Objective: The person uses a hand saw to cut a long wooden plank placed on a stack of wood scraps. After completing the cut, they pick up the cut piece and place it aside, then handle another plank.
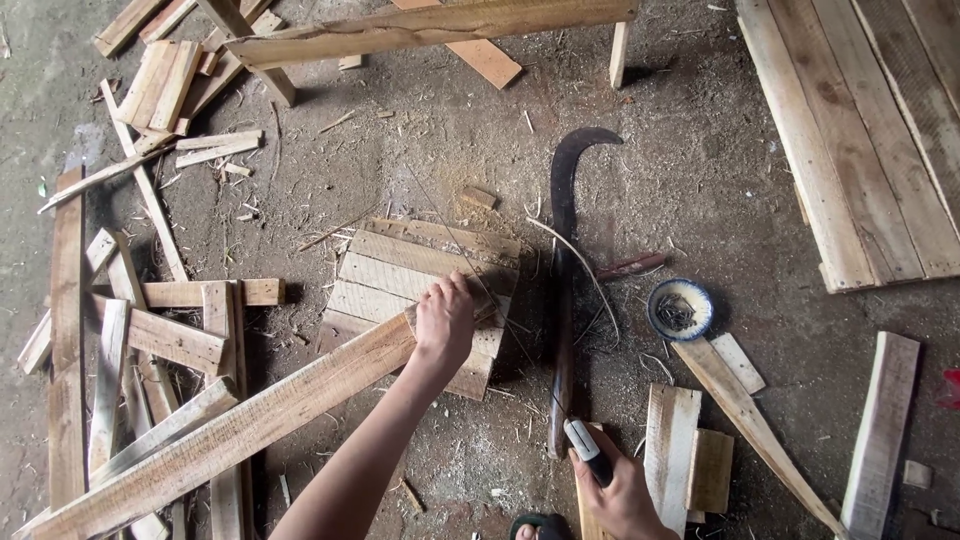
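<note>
While the left hand presses down with curled fingers on the end of a long plank, the right hand is closed around a small tool with a black-and-white handle near the bottom edge of the view. The long plank is pale, rough-sawn wood — it runs diagonally from the lower left corner up to the hand, and its upper end lies on a stack of short boards. Those boards are light and unevenly cut, laid side by side at a slant on the dirt floor, with thin wire strands crossing their right edge.

Just right of the stack lies a long dark sickle-like blade, its hooked tip pointing up and right. Beyond it sits a small round bowl with dark bits inside, and short offcuts lie below it. A heap of loose slats fills the left side, a wooden trestle spans the top, and a panel of wide planks lies at the upper right.
</note>
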